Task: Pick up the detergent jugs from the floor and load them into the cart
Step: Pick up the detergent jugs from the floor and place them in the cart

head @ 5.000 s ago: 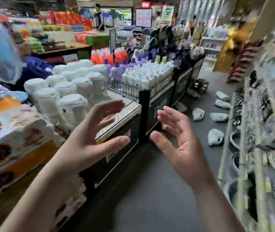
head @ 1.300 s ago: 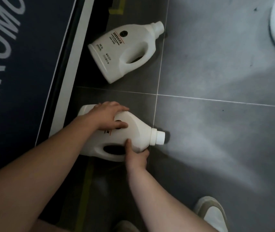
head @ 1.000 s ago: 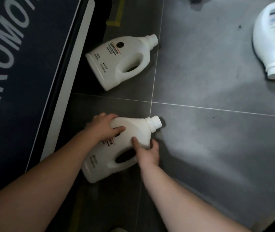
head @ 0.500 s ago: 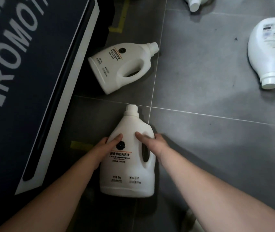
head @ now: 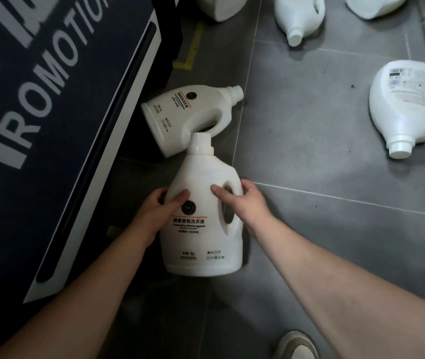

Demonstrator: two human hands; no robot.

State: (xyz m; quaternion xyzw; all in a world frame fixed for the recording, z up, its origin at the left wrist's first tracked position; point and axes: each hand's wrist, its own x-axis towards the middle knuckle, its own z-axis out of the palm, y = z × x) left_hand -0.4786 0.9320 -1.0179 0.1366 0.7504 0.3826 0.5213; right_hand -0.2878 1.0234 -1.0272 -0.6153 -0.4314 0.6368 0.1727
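A white detergent jug with a black round logo and a side handle is held above the grey tiled floor, cap pointing away from me. My left hand grips its left side, thumb on the front. My right hand grips the handle side, thumb on the front. Just beyond it a second white jug lies on its side on the floor. A third jug lies at the right, label side up. More jugs lie along the top edge. No cart is in view.
A dark blue promotion stand with white lettering and a white edge fills the left side. A strip of yellow tape marks the floor beside it. My shoe shows at the bottom. Open tiles lie to the right.
The jug that lay on its side has been turned cap-away and lifted closer to me between both hands. The view has shifted so that more jugs show at the top.
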